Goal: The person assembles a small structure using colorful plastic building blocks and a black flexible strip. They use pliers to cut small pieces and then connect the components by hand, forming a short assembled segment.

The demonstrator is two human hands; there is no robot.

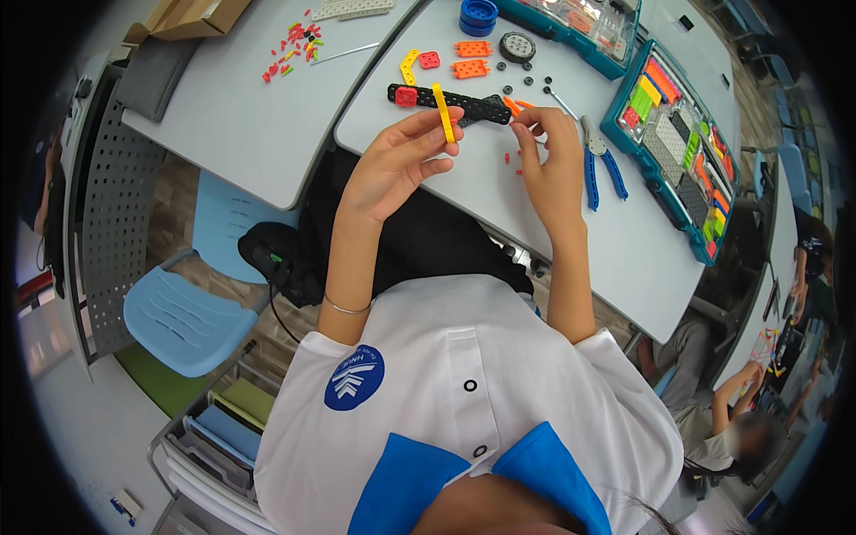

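Observation:
My left hand [392,165] pinches a narrow yellow building strip [443,113] between thumb and fingers, holding it upright above the table. To its right, my right hand [550,152] has its thumb and forefinger drawn together; whatever lies between them is too small to make out. An orange piece [514,106] shows at those fingertips, and I cannot tell whether it is held or lying behind them. Beyond both hands lies a long black perforated beam [428,96] with a red square plate [406,96] on its left end. Small red pins [507,159] lie near my right hand.
Blue-handled pliers [592,160] lie right of my right hand. Teal cases [664,183] of sorted parts stand at the right and back. Orange plates [473,49], a wheel [517,46] and blue rims [478,16] lie farther back. Scattered pins [290,49] cover part of the left table.

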